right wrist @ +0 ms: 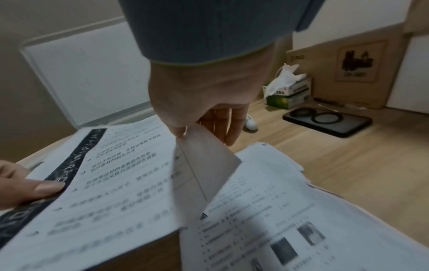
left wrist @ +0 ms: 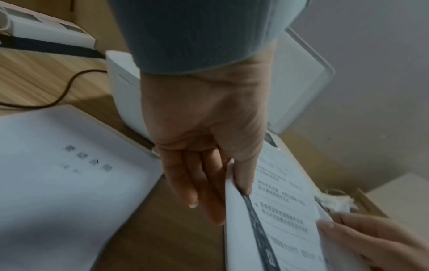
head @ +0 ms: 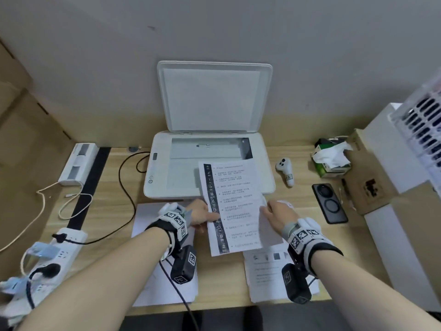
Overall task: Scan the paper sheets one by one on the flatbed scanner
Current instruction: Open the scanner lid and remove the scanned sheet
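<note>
Pale wall backs a wooden bench (head: 112, 204) on which a white flatbed scanner (head: 162, 177) sits against the far edge, its lid (head: 212, 96) raised upright and its glass (head: 205, 151) bare at the back.

One printed sheet (head: 235, 206), with a dark strip down its left margin, is held in the air between both hands, its far end overlapping the scanner's near right corner. The left grip (head: 199, 212) has the sheet's left edge pinched: in the left wrist view the thumb (left wrist: 243, 176) lies on the printed face and the fingers (left wrist: 192, 183) run straight underneath. The right grip (head: 278, 212) pinches the right edge, which curls upward; the right wrist view shows the thumb on top of the curl and the fingers (right wrist: 228, 126) behind it.

Below the right hand a stack of printed pages (head: 269, 271) lies at the near edge of the bench. Below the left hand a second pile (head: 152, 287), mostly blank on top, lies at the near edge too, just in front of the scanner.

Toward the right edge lie a white handheld controller (head: 285, 170), a black phone (head: 330, 203), a green tissue box (head: 330, 157) and a cardboard box (head: 367, 177). Toward the left edge a white power strip (head: 47, 254) carries plugs, and a black cable (head: 124, 187) loops toward the scanner.
</note>
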Available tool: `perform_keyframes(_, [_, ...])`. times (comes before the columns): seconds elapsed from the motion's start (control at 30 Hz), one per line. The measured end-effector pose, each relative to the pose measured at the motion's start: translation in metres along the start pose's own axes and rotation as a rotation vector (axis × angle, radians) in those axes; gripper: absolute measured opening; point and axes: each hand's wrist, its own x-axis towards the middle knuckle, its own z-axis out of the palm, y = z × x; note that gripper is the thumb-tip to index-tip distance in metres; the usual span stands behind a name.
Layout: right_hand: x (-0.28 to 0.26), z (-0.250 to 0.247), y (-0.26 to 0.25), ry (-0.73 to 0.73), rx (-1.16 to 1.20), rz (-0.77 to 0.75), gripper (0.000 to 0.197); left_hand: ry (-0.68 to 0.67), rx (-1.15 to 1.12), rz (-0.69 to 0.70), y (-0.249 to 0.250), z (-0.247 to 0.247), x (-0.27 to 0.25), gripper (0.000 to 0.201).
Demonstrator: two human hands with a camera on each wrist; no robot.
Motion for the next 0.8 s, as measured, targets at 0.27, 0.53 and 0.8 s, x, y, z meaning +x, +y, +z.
perform_keyframes(0.27, [-0.034,0.053,0.114,-0.145,0.121,0.060,0.036,-0.147,0.126,-0.072,-0.007,0.124,0.012,0.032])
perform_keyframes(0.53, [-0.043,0.069,0.168,-0.205,0.140,0.123,0.031,-0.141,-0.010,-0.204,-0.020,0.180,0.014,0.020])
perform_keyframes(0.8, [-0.024,0.076,0.172,0.023,0.241,0.104,0.051,0.305,0.105,-0.176,-0.017,0.192,0.034,0.070])
